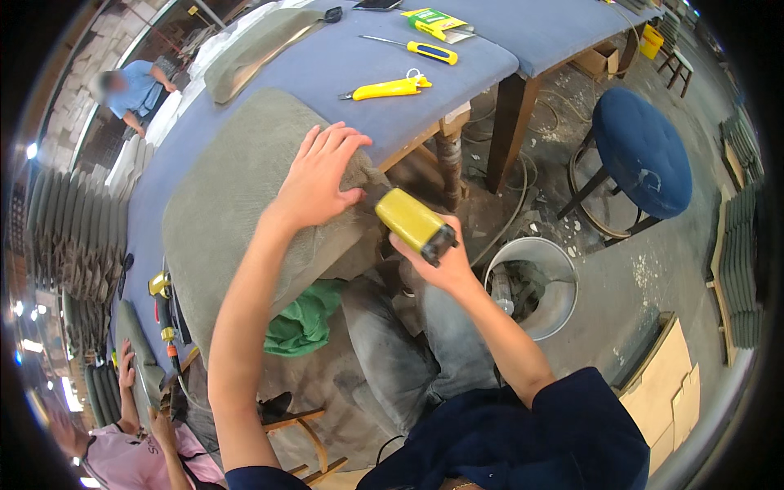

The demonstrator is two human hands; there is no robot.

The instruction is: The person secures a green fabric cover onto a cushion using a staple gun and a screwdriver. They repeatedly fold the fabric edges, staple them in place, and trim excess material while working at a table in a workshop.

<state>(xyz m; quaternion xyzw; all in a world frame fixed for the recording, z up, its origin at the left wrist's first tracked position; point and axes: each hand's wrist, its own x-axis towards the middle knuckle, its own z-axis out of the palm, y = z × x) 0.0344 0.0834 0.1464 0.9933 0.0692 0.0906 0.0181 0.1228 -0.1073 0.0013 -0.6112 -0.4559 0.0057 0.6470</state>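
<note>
A large grey-green fabric-covered cushion panel (233, 175) lies on the blue-covered table and juts over its near edge. My left hand (318, 180) rests on the panel near its right corner, fingers stretched out. In my right hand (441, 257) is a yellow tool with a black end, which looks like a staple gun (412, 220); its nose points at the panel's right corner, close to my left fingers. Whether the nose touches the fabric I cannot tell. Below the panel, a green cloth (306, 322) hangs beside my knees.
On the table (327, 53) lie yellow-handled cutters (388, 87), a screwdriver (416, 49) and another fabric piece (253, 57). A second yellow-and-black tool (163, 310) with a hose is at left. A metal bucket (559, 298) and blue stool (641, 151) stand right. Two other people work at left.
</note>
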